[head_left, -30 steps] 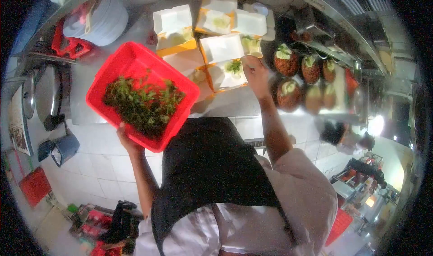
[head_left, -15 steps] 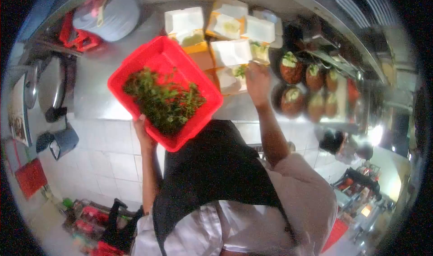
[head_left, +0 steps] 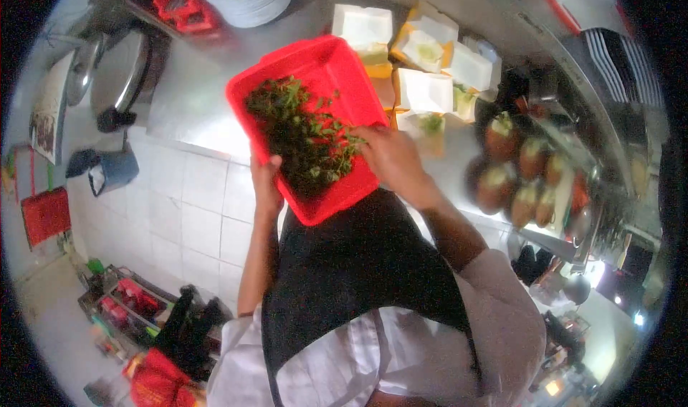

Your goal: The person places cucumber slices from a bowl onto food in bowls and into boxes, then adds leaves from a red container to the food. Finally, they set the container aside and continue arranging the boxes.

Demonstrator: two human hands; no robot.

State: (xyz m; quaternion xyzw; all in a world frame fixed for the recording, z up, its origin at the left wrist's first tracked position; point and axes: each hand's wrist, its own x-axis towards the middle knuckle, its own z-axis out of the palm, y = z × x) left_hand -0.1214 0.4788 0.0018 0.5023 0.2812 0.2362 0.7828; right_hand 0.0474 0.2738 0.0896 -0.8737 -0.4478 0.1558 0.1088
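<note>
A red plastic basket (head_left: 356, 74) is tilted over the front edge of the steel counter, loaded with leafy green herbs (head_left: 304, 138). My left hand (head_left: 266, 183) grips its near left rim, thumb on top. My right hand (head_left: 390, 157) reaches over the right side, its fingertips closed among the herb sprigs. Partly hidden by the leaves, the fingertips do not show how much they hold. Just beyond the right hand stand several open takeaway boxes (head_left: 424, 90), white inside and yellow outside, some with pale green leaves in them.
Brown rounded pieces topped with pale green (head_left: 494, 188) stand to the right. Stacked plates (head_left: 247, 2) and a red plastic crate (head_left: 188, 13) are at the back left. Forks (head_left: 605, 66) hang at the upper right. Below the counter (head_left: 190, 84) is a white tiled wall (head_left: 168, 206).
My right hand has come from the takeaway boxes back into the herbs in the basket. A bit of green now lies in the front box. The view has shifted, my left hand still gripping the basket.
</note>
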